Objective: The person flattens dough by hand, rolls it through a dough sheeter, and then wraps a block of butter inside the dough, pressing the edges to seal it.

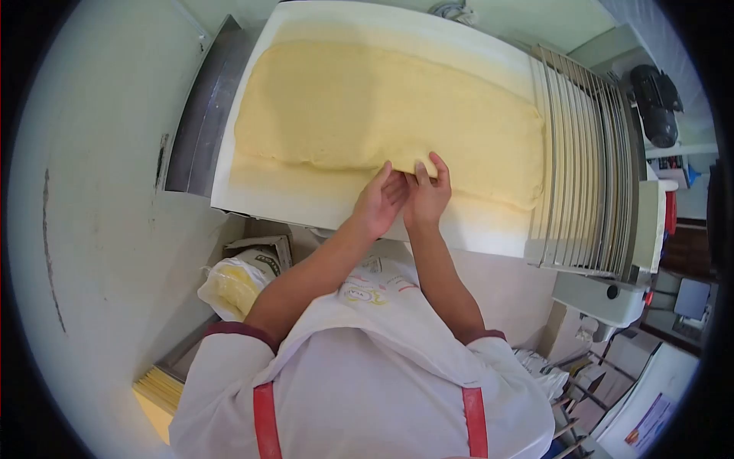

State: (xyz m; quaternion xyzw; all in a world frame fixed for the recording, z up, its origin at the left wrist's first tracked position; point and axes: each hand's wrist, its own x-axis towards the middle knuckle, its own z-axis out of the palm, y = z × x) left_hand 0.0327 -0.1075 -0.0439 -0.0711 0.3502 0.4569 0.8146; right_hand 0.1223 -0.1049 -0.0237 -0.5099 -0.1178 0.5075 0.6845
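A wide, pale yellow sheet of dough (451,107) lies across a white belt-like surface (489,233), its near edge slightly uneven. My left hand (380,203) and my right hand (427,200) meet at the middle of that near edge. The left thumb rests on top of the edge, with the other fingers curled beneath it. Beside it, the right hand grips the edge with its fingers bent, and the dough bulges a little there. Parts of the fingertips are hidden by the dough and the hands.
A metal bar guard (585,164) crosses the belt's right end, with a black motor (655,103) beyond. At left, a metal tray (202,115) adjoins the wall. Below the belt sits an open plastic bag of yellow material (232,289). A metal rack (589,386) stands lower right.
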